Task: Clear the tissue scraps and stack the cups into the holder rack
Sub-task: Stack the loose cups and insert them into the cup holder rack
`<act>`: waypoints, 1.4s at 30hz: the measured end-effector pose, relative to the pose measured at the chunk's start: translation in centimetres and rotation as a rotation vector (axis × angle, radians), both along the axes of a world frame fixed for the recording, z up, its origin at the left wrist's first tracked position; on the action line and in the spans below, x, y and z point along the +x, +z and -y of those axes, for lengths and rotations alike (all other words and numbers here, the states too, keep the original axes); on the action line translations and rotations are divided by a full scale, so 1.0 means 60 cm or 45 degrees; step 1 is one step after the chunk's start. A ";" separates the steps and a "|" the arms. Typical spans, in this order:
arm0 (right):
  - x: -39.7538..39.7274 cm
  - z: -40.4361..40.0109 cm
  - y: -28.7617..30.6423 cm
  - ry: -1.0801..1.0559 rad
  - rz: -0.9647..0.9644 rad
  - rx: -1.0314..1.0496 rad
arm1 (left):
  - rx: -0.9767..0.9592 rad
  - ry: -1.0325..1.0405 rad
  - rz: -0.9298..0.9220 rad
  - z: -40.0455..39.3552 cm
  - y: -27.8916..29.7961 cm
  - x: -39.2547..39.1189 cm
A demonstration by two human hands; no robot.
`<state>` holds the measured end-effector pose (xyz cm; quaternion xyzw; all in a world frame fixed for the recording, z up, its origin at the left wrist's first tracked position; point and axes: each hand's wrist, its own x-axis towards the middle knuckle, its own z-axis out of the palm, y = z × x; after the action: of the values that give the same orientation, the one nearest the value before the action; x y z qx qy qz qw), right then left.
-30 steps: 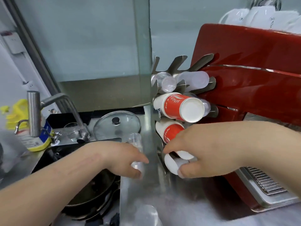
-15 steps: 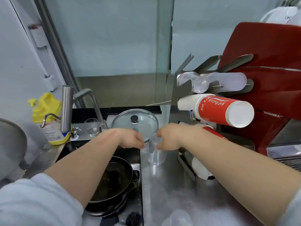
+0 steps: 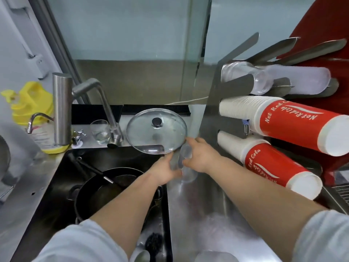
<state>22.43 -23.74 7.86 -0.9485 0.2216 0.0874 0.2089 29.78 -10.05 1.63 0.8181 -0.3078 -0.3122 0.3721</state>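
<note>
The clear plastic cups (image 3: pixel 184 161) are see-through and faintly bluish, so their edges blur against the steel counter (image 3: pixel 204 214); they look like a short nested pile, though how many there are cannot be told. They stand on the counter just right of the sink (image 3: pixel 62 186), below the near edge of the glass pot lid (image 3: pixel 156 130), and both hands meet on them. The left hand (image 3: pixel 166 171) has its fingers curled round the lower part from the left. The right hand (image 3: pixel 200 156) grips the upper part from the right, its fingers bent over the rim.

To the right, the metal holder rack (image 3: pixel 234 87) has slanting prongs that carry cups lying on their sides. The top row holds clear plastic cups (image 3: pixel 264 80) like those in the hands. Under it sits a long pile of red and white paper cups (image 3: pixel 283 121) printed "Net Red Cola", and lower still a second such pile (image 3: pixel 272 165).

The dark sink holds a black pan (image 3: pixel 105 188). A small drinking glass (image 3: pixel 100 131) with a little water in it stands behind the sink beside the tap (image 3: pixel 90 95). A yellow bottle (image 3: pixel 32 106) stands at the far left.
</note>
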 end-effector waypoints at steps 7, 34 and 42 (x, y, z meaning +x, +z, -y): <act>-0.013 0.000 -0.038 -0.108 0.176 0.060 | 0.009 0.058 0.001 0.024 -0.065 -0.019; -0.205 -0.063 -0.095 -0.056 0.551 -0.007 | -0.148 0.045 0.303 -0.022 -0.085 -0.103; -0.220 -0.066 -0.087 -0.048 0.596 0.007 | -0.182 0.054 0.275 -0.029 -0.073 -0.114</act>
<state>9.23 -19.76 2.61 -0.9380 0.1846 -0.1383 0.2588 22.92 -8.29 -2.74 0.8248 -0.3501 -0.1916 0.4006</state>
